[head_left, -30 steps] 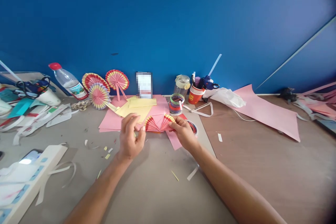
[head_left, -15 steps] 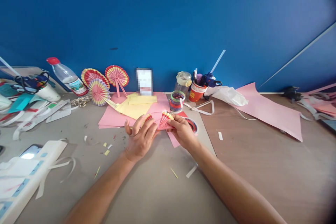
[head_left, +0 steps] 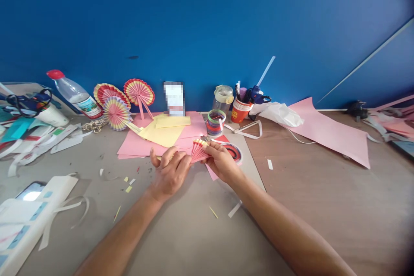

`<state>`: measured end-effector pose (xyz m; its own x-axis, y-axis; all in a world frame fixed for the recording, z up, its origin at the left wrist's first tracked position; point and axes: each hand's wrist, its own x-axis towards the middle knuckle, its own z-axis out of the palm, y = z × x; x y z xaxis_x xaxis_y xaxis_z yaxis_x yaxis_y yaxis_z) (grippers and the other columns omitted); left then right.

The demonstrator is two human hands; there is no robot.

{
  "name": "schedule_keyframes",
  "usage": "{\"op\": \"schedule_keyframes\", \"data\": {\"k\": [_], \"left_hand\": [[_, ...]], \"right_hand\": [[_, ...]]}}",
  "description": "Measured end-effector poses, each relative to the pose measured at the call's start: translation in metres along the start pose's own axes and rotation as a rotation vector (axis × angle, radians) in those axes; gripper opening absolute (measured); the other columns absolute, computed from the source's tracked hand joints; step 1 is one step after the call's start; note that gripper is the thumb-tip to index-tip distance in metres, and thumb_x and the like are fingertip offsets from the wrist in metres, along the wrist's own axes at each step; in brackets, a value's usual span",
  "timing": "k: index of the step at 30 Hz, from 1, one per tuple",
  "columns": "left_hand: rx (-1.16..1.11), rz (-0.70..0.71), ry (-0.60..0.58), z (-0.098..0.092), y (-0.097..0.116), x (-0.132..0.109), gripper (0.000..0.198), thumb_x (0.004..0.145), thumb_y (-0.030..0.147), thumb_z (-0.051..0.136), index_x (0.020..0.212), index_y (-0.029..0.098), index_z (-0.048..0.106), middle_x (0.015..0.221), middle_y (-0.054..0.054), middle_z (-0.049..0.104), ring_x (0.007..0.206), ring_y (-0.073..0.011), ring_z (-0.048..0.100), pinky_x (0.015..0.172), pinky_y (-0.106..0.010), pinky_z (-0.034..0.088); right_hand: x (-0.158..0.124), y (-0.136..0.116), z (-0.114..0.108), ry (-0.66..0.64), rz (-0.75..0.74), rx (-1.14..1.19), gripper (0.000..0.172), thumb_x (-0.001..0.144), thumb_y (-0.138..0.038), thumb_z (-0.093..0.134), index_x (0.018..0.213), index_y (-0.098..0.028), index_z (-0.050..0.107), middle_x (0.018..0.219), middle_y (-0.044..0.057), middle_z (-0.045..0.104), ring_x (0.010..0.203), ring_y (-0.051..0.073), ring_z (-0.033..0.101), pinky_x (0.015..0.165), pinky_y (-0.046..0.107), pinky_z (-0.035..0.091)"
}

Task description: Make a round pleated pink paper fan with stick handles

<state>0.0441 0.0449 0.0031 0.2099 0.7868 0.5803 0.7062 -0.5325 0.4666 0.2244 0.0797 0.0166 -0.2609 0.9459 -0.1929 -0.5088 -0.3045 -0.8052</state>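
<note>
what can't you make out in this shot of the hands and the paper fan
- Head view: the near end of the pleated pink paper fan is hidden between the left hand and right hand.
- The upright card against the blue wall is blurred, so its face is unreadable.
- The white flat box is cut off by the left edge.
- The orange paper cup holds tools too small to identify.

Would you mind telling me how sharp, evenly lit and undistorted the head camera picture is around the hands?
Head view: the left hand and right hand on the pleated paper fan are evenly lit and fairly sharp; soft arm shadows fall on the table; the right corners darken and straight edges bow; the card is pixelated.
</note>
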Motion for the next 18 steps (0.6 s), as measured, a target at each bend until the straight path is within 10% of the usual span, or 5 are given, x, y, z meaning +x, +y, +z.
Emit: {"op": "schedule_keyframes", "data": {"k": [10,18], "left_hand": [[0.042,-0.257,0.348,-0.009,-0.013,0.018,0.008,0.080,0.031,0.061,0.080,0.023,0.060,0.084,-0.004,0.064,0.099,-0.0239,0.054,0.103,-0.047,0.023],[-0.279,-0.554,0.348,-0.007,-0.031,0.018,0.023,0.076,0.039,0.063,0.088,0.020,0.060,0.089,-0.005,0.062,0.091,-0.0208,0.056,0.083,-0.033,0.042]], "right_hand": [[-0.004,-0.013,-0.004,0.174,-0.229,-0.390,0.018,0.075,-0.034,0.061,0.084,-0.019,0.065,0.071,-0.001,0.057,0.052,0.008,0.044,0.052,0.025,0.034],[-0.008,-0.006,0.000,0.093,-0.465,-0.863,0.012,0.079,-0.022,0.056,0.088,-0.021,0.063,0.081,0.003,0.061,0.063,0.014,0.050,0.061,0.029,0.039]]}}
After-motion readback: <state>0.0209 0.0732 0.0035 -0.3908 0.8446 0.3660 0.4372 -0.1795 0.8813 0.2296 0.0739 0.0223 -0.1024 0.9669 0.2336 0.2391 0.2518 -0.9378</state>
